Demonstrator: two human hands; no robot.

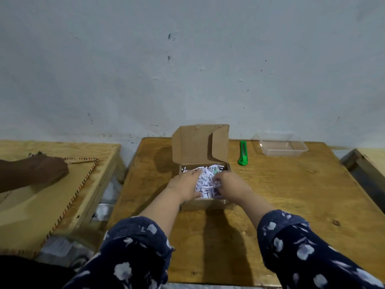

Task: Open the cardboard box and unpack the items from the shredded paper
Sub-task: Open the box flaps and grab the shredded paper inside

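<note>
Cardboard box (pixel 206 204) sits at the middle of the wooden surface (pixel 291 195), its near wall facing the person and its lid flap standing upright at the far side. Both forearms, in dark blue sleeves with pale flowers, reach into it from the near edge. The left hand (pixel 184 185) lies palm-down on the left part of the shredded paper (pixel 205 182), fingers spread and partly sunk among the white strips. The right hand (pixel 228 182) is curled, its fingers closed round a tuft of the strips near the middle of the box. A small greenish thing shows in the paper at the far right corner; what it is cannot be told. Farther off to the right a green utility knife (pixel 243 153) lies on the surface, and beyond it, near the grey wall, stands a clear plastic container (pixel 280 143).
</note>
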